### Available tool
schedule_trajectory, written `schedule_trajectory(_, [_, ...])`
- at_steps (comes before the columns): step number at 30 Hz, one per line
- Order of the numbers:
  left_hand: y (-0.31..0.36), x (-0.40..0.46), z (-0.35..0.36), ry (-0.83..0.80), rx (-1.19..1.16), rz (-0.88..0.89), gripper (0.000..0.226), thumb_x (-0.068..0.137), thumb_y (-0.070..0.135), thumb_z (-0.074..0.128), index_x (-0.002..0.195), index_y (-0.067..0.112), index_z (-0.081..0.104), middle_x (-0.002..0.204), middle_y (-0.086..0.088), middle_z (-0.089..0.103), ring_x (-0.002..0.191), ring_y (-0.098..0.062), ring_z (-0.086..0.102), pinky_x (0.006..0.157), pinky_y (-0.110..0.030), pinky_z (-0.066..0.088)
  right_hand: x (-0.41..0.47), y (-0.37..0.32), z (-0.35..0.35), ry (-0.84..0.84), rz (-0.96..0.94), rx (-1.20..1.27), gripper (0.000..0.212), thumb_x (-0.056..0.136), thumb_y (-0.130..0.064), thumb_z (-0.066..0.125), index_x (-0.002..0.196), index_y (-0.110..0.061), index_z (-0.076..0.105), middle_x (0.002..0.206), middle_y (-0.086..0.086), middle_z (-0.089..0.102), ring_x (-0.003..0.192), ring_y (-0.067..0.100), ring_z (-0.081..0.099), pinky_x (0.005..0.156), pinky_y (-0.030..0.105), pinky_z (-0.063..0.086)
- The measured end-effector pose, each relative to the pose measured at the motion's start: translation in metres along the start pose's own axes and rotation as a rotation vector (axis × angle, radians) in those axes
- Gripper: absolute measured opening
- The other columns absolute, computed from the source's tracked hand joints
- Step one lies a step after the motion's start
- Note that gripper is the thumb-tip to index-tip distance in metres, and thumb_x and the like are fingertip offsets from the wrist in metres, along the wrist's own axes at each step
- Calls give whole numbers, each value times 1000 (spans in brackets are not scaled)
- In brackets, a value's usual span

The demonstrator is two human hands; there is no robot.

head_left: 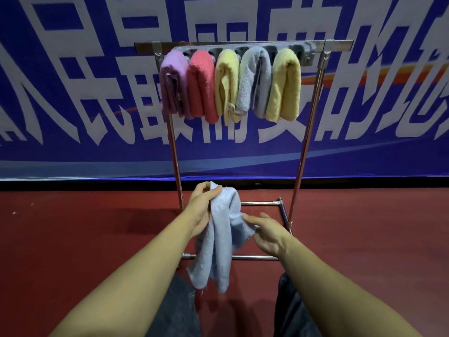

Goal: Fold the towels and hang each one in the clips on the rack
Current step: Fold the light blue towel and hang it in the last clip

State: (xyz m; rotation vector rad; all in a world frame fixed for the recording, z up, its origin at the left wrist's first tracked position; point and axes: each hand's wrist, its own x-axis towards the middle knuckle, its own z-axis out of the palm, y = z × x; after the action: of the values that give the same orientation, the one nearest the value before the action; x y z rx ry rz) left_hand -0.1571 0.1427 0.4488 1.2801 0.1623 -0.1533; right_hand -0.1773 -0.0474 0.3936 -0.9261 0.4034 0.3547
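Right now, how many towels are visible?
6: purple, red, yellow, grey-blue and yellow hang on the rack; a light blue towel is held by both hands.

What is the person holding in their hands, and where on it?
A pale blue terry towel. The left hand grips its bunched top end; the right hand pinches a fold at its side.
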Motion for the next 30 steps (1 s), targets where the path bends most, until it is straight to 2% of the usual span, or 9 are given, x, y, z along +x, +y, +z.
schedule_trajectory(3, [2,2,-8,8,7,3,26,96,11,68,121,8,59,109,-13,69,98,-24,69,86,-35,55,6,5,-6,24,-15,-339,68,89,4,71,149,-2,39,132,24,62,93,25,69,73,35,59])
schedule_trajectory(8, [6,5,-31,104,-29,25,24,95,10,69,116,12,58,102,-10,69,88,-21,69,78,-34,54,3,-14,-14,68,-183,-433,16,100,-12,61,113,-10,72,92,8,73,65,16,63,55,25,53])
schedule_trajectory(11, [12,6,-45,201,-26,80,14,93,6,69,102,15,62,94,-6,67,81,-19,63,74,-29,51,9,-38,-28,249,-376,-241,23,103,-13,56,120,-10,71,78,6,64,55,13,55,49,22,48])
schedule_trajectory(17, [20,3,-51,122,112,128,16,96,2,66,102,14,74,95,-10,69,87,-20,63,83,-31,51,6,-80,-43,102,-245,-58,31,91,-16,72,122,-11,69,115,18,74,103,30,73,90,43,60])
schedule_trajectory(20, [23,6,-50,77,305,178,18,96,2,66,107,14,73,103,-10,71,91,-19,65,84,-28,53,0,-91,-40,42,-250,-281,21,93,-2,66,108,-17,67,98,11,76,88,24,69,71,31,60])
schedule_trajectory(22, [27,9,-55,4,659,233,16,94,6,70,107,15,74,107,-2,74,95,-15,67,85,-16,51,-2,-97,-43,116,-407,-676,2,88,-9,72,88,-9,70,83,2,69,79,18,62,69,27,53])
schedule_trajectory(23, [29,10,-58,-56,851,250,14,94,6,69,103,15,74,106,2,74,97,-12,66,84,-11,49,1,-101,-47,153,-478,-876,14,85,-16,73,85,-2,72,81,0,67,80,17,60,71,30,51])
schedule_trajectory(26, [31,12,-66,-127,1194,253,20,99,12,61,91,27,70,103,6,73,101,-12,65,95,-26,49,-1,-115,-46,261,-469,-1243,16,92,-19,67,99,-8,77,94,7,72,92,18,63,84,35,51])
schedule_trajectory(30, [28,15,-83,-7,1217,235,25,106,19,48,96,33,66,107,10,71,105,-14,64,98,-32,47,-9,-126,-40,307,-457,-1293,20,102,-21,55,111,-11,70,102,4,66,97,21,59,88,37,50])
